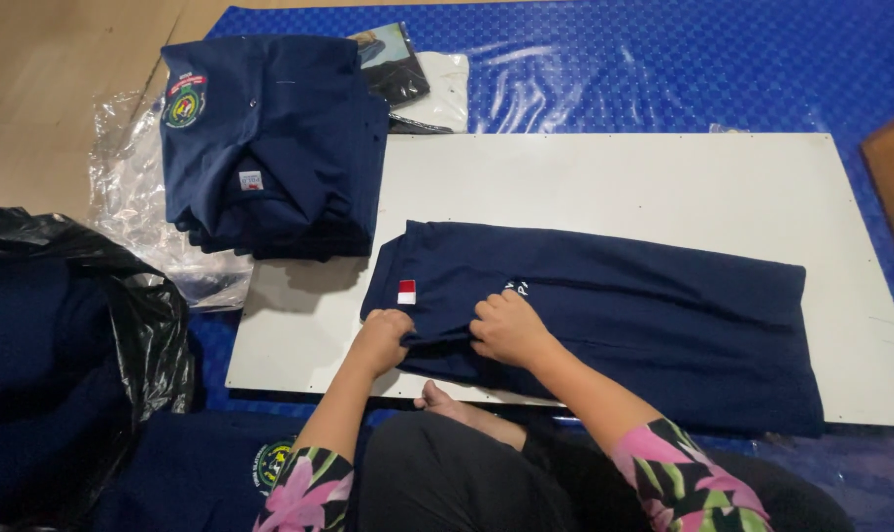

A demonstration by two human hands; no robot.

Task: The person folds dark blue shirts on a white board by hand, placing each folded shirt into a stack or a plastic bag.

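Observation:
A navy shirt (644, 315) lies folded lengthwise on a white board (614, 177), with a small red and white patch (406, 292) near its left end. My left hand (383, 335) grips the near edge of the cloth just below that patch. My right hand (506, 328) is closed on the same near edge a little to the right. Both fists pinch the fabric at the board's front edge.
A stack of folded navy shirts (269, 148) with a round badge sits at the board's left corner on clear plastic wrap (122, 197). A black bag (72, 325) of navy cloth is at my left. A blue mat (663, 69) lies underneath. Flat packets (417, 79) lie behind the stack.

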